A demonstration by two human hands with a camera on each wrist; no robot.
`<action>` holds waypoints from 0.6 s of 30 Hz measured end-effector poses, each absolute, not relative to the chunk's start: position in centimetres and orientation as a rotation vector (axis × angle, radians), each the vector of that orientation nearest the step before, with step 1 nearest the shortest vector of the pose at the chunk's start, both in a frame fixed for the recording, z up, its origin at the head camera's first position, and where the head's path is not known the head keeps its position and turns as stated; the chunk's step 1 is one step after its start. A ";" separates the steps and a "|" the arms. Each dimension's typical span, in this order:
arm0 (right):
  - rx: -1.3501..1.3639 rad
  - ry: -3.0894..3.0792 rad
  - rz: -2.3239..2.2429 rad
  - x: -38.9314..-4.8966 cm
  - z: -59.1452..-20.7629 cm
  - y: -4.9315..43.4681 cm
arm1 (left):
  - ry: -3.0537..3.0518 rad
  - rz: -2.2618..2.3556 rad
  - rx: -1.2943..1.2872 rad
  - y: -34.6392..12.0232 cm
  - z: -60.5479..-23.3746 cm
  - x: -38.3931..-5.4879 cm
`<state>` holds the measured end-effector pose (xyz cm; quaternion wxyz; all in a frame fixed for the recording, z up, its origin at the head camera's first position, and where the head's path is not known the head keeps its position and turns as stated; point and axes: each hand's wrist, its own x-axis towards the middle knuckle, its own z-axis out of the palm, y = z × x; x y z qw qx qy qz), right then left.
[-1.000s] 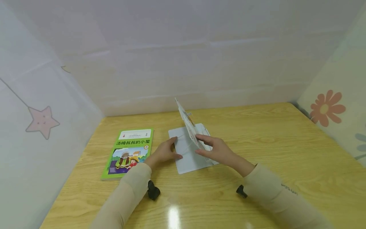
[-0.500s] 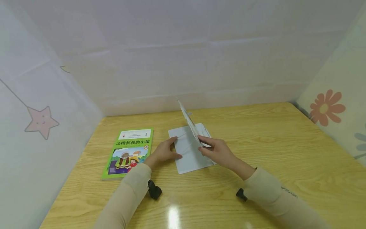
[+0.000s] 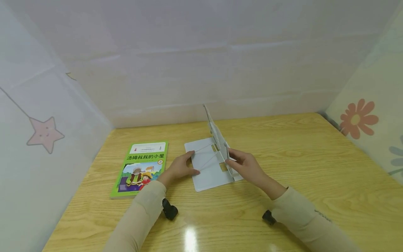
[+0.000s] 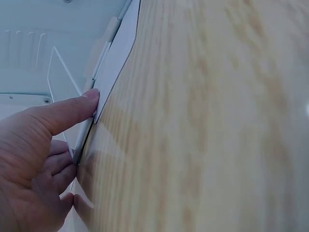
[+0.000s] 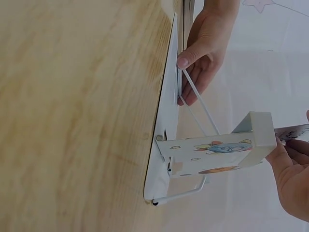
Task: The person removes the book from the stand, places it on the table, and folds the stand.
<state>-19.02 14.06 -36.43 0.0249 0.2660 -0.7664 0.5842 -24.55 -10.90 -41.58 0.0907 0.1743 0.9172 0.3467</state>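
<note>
A white metal book stand lies unfolded on the table, its flat base plate [image 3: 206, 178] down and its panel [image 3: 218, 138] standing steeply, leaning left at the top. In the right wrist view the panel's printed face [image 5: 190, 157] shows coloured drawings, and a thin wire brace [image 5: 202, 104] runs to the base's left end. My left hand [image 3: 180, 166] holds that left edge with thumb and fingers where the wire ends lie. My right hand [image 3: 247, 168] pinches the panel's near edge between thumb and fingers.
A green-bordered picture book [image 3: 146, 149] lies flat on the wooden table [image 3: 302, 157], left of my left hand. Pale fabric walls [image 3: 201, 70] stand behind and at both sides. A small black wrist device [image 3: 169, 209] hangs by the left sleeve; another is by the right.
My right hand has moved a little to the right, swinging the panel more upright. Cut-outs and the wire brace in the base are now uncovered. My left hand has stayed in place.
</note>
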 end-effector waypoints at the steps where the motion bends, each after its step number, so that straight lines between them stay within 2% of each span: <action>1: 0.823 -2.368 1.805 -19.0 -36.5 14.1 | 2.725 1.030 0.512 -10.9 -41.5 -24.5; 18: 0.704 -2.355 1.839 -18.9 -36.8 15.1 | 2.692 1.019 0.506 -10.9 -41.5 -24.4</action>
